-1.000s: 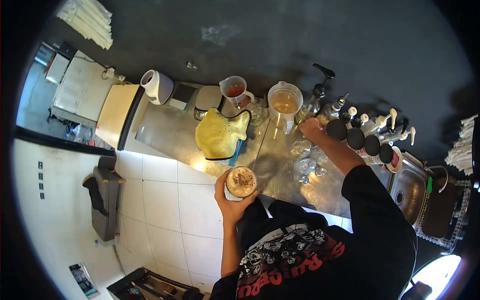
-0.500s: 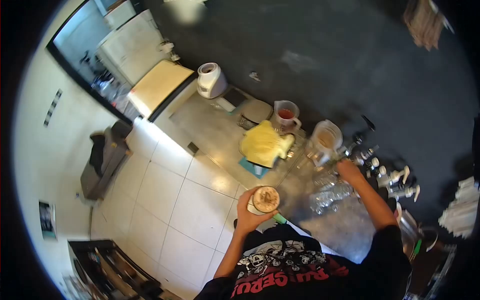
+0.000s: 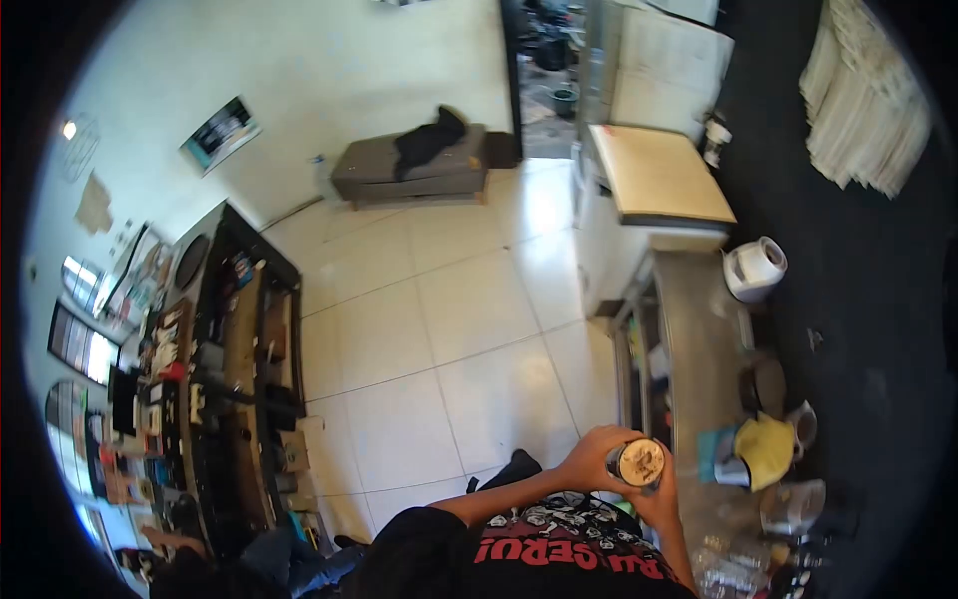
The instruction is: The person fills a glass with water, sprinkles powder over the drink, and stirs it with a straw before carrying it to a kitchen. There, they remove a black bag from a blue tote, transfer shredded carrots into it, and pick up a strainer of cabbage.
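Observation:
A glass of frothy, brown-topped drink [image 3: 640, 463] is held upright in front of my chest. My left hand [image 3: 593, 461] wraps round its left side, with the fingers reaching over the far side. From the right, my right hand [image 3: 661, 499] closes round the near and right side of the same glass. Parts of the fingers of both hands are hidden behind the glass.
On the metal counter [image 3: 699, 339] to my right are a yellow cloth [image 3: 765, 449], a plastic jug [image 3: 793, 506], clear plastic cups [image 3: 733, 569] and a white blender base [image 3: 755, 268]. A bench [image 3: 409, 170] stands ahead. Another person's jeans [image 3: 289, 561] show lower left, by shelves.
My view has turned left, away from the counter. My right hand has left the bottles and cups and come onto the glass, which my left hand was holding alone.

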Tool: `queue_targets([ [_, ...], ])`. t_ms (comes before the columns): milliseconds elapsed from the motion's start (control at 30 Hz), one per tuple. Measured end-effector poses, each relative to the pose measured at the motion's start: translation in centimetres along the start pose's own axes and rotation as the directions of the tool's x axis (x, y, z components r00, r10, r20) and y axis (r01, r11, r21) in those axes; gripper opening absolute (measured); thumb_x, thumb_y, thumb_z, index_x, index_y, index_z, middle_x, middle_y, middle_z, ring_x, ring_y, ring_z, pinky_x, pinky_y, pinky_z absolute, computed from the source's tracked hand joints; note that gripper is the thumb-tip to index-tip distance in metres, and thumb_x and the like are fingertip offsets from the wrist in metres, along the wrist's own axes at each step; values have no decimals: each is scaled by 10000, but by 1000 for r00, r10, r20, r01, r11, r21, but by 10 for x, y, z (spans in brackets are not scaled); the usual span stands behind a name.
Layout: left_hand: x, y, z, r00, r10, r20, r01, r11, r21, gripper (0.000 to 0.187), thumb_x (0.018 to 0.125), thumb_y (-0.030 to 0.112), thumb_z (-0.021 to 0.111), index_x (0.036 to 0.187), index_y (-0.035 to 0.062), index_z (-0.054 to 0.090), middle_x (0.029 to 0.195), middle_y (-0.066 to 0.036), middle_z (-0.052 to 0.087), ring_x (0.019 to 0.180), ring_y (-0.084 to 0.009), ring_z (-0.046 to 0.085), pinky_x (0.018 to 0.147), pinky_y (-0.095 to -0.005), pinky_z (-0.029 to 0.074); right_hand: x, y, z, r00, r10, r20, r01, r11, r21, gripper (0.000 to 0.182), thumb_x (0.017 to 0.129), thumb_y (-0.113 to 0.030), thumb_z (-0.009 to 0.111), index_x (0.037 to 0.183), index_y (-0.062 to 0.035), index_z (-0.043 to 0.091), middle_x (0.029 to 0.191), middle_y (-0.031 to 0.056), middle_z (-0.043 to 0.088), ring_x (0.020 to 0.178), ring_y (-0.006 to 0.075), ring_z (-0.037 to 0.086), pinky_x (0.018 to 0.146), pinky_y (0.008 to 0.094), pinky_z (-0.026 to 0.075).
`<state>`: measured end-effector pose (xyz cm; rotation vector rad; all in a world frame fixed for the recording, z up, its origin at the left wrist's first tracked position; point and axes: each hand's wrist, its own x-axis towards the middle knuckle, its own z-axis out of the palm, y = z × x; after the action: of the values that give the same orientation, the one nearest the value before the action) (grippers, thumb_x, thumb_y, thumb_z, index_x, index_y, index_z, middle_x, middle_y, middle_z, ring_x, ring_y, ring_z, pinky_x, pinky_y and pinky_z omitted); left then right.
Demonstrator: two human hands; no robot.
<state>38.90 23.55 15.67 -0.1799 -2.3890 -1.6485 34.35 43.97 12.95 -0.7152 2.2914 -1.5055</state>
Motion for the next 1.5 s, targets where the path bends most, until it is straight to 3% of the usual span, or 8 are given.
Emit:
queue_targets([
  [267,-10,-57,-160,978,-31,-209,57,991,119,776,619,423,841,1241,55,559,1179,-107,618,1114,-292,565,958,-409,410,150,-79,124,945,-192,264,194,981,18,772,660,-195,831,1296,2,440,1174,159,571,1114,288,578,963,376,450],
  [800,57,-186,-429,804,-174,-568,311,938,154,955,602,438,865,1375,56,456,1332,-158,526,1218,-325,503,1019,-417,382,461,-132,353,754,-321,574,106,921,375,863,576,-243,913,1266,10,460,1202,137,576,1115,207,578,975,349,465],
  [833,63,-185,-443,784,-323,-531,431,898,90,1036,580,414,889,1417,51,396,1394,-179,469,1271,-314,463,1039,-417,369,471,-126,365,784,-306,539,152,938,311,861,579,-233,912,1269,9,459,1192,138,582,1115,216,578,973,349,465],
  [867,65,-192,-451,857,-300,-420,369,925,92,1036,580,414,889,1417,51,396,1394,-179,469,1271,-314,463,1039,-417,369,476,-134,368,821,-318,474,197,937,287,836,592,-216,902,1269,7,466,1190,139,584,1110,230,581,972,353,463],
  [967,65,-234,-472,801,-411,-435,387,910,-148,1094,563,341,910,1436,20,334,1407,-187,453,1297,-294,446,1047,-424,362,482,-160,380,908,-246,338,187,962,198,796,635,-145,882,1286,-13,444,1196,122,576,1131,190,559,977,335,452],
  [1167,87,-305,-490,887,-448,116,461,834,-303,1044,698,166,834,1483,16,162,1421,-191,420,1289,-300,445,1015,-419,374,465,-159,391,985,-122,-121,131,989,69,780,637,-255,860,1274,-23,476,1216,149,576,1132,267,575,974,360,452],
  [1300,108,-309,-477,825,-377,421,548,716,-432,908,779,68,767,1475,11,186,1403,-190,440,1248,-267,488,955,-360,429,434,-162,381,925,37,-377,-21,999,45,794,638,-291,860,1282,-35,474,1224,154,577,1126,284,577,969,366,458],
  [1500,136,-325,-426,640,-321,698,632,737,-241,775,798,123,773,1435,33,341,1332,-203,521,1155,-250,554,924,-343,453,387,-121,347,695,146,-704,-203,979,3,790,633,-295,870,1255,-23,466,1137,173,597,1068,295,602,914,365,485],
])
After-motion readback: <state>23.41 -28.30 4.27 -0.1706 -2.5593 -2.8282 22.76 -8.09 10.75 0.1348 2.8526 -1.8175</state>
